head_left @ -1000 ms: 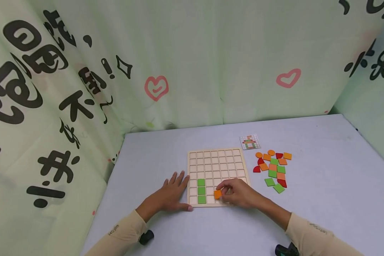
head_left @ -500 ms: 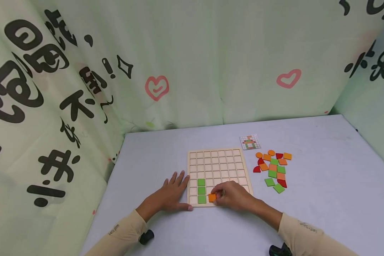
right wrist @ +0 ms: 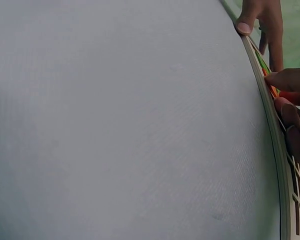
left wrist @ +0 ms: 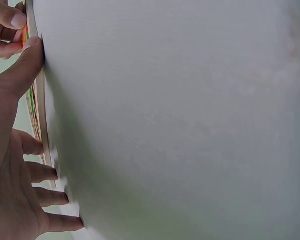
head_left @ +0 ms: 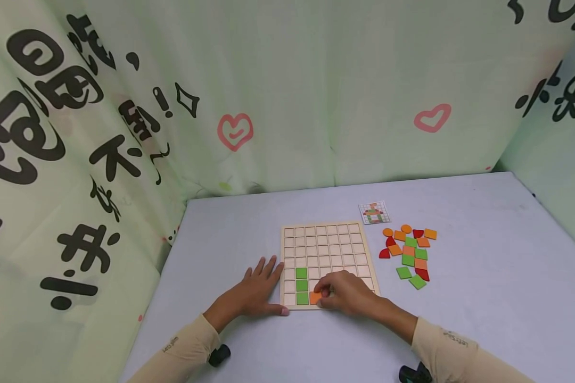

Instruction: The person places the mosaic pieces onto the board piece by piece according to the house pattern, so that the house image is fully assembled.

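A wooden grid board [head_left: 323,230] lies on the table. Three green square tiles [head_left: 301,285] fill cells one above another in its second column. Beside the lowest green one, in the front row, is an orange square tile [head_left: 314,298]. My right hand [head_left: 348,292] pinches this tile by its right side, the thumb at the near edge and the fingers partly covering it. My left hand [head_left: 259,291] rests spread at the board's left edge, thumb at the front left corner. In the left wrist view its fingertips [left wrist: 52,198] touch down along the board's side.
Right of the board lie loose tiles [head_left: 408,259]: orange and green squares, orange rounds and red rounded pieces. A small printed pattern card [head_left: 375,212] sits behind them. The white-covered table [head_left: 479,255] meets a printed curtain [head_left: 330,106] at the back.
My right hand has moved left with the orange tile, from the third and fourth columns into the front-row cell beside the lowest green tile. My left hand has stayed put.
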`<state>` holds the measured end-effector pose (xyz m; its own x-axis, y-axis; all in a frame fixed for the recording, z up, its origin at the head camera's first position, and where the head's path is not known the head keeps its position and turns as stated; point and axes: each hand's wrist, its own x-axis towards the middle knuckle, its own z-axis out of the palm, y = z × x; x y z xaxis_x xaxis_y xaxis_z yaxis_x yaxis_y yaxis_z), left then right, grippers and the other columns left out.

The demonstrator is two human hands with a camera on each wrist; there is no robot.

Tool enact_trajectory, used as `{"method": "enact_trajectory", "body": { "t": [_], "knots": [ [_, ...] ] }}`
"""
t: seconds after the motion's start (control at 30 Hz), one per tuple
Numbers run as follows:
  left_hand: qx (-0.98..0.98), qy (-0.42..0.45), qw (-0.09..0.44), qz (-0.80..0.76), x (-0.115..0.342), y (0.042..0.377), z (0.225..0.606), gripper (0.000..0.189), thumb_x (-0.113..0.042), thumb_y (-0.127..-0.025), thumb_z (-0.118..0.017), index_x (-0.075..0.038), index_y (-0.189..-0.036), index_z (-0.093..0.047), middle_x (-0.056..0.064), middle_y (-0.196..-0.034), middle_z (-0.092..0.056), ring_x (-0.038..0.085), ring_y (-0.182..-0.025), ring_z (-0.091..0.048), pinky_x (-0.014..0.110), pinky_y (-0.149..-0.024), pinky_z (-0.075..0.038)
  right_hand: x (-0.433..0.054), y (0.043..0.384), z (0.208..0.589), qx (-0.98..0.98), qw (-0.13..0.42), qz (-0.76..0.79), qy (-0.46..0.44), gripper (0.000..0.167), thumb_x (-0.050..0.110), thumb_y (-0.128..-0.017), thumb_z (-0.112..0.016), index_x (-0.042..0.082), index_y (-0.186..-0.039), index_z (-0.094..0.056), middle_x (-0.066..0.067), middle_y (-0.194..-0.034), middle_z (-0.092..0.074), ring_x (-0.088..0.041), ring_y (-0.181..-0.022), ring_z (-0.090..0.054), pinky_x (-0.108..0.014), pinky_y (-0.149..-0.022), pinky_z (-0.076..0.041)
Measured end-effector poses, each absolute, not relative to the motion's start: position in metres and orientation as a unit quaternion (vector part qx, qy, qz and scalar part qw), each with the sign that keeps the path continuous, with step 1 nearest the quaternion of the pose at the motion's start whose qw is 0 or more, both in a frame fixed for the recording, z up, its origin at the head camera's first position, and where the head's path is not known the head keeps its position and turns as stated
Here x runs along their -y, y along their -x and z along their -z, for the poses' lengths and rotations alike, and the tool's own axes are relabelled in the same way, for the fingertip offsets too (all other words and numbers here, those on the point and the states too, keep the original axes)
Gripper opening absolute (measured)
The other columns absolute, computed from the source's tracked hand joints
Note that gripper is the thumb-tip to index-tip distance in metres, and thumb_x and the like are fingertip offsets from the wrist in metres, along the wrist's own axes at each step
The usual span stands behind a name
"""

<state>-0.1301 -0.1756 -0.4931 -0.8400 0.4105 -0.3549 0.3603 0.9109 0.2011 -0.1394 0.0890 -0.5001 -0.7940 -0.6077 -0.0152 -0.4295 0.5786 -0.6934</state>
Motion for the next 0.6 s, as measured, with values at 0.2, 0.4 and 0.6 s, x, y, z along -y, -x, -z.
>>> {"method": "enact_trajectory", "body": {
  "t": [0.2, 0.4, 0.6],
  "knots": [
    [-0.958, -0.203, 0.193, -0.063, 0.1764, 0.1308, 0.4952, 0.114, -0.077, -0.079, -0.063, -0.012, -0.162, -0.018, 0.015, -0.169, -0.013, 0.042, -0.154, -0.012, 0.065, -0.116, -0.026, -0.0883, 0.1396, 0.5014, -0.882, 0.128, 0.348, 0.291, 0.017, 0.015, -0.080, -0.083, 0.013, -0.096, -0.077, 0.015, -0.072, -0.059, 0.000, -0.068, -0.050, -0.020, -0.062, -0.043],
    [-0.958, -0.204, 0.191, -0.058, 0.1764, 0.1312, 0.4971, 0.114, -0.079, -0.079, -0.061, -0.013, -0.162, -0.018, 0.014, -0.169, -0.013, 0.042, -0.155, -0.012, 0.065, -0.116, -0.026, -0.0881, 0.1400, 0.5020, -0.882, 0.127, 0.348, 0.292, 0.017, 0.015, -0.080, -0.084, 0.013, -0.096, -0.078, 0.015, -0.073, -0.061, -0.001, -0.068, -0.051, -0.020, -0.061, -0.043],
    [-0.956, -0.208, 0.195, -0.069, 0.1767, 0.1302, 0.4948, 0.114, -0.076, -0.080, -0.064, -0.011, -0.161, -0.018, 0.016, -0.169, -0.013, 0.043, -0.154, -0.013, 0.065, -0.116, -0.026, -0.0880, 0.1397, 0.5004, -0.885, 0.126, 0.343, 0.287, 0.017, 0.016, -0.080, -0.084, 0.013, -0.096, -0.078, 0.015, -0.074, -0.061, -0.001, -0.068, -0.051, -0.020, -0.061, -0.043]
  ]
}}
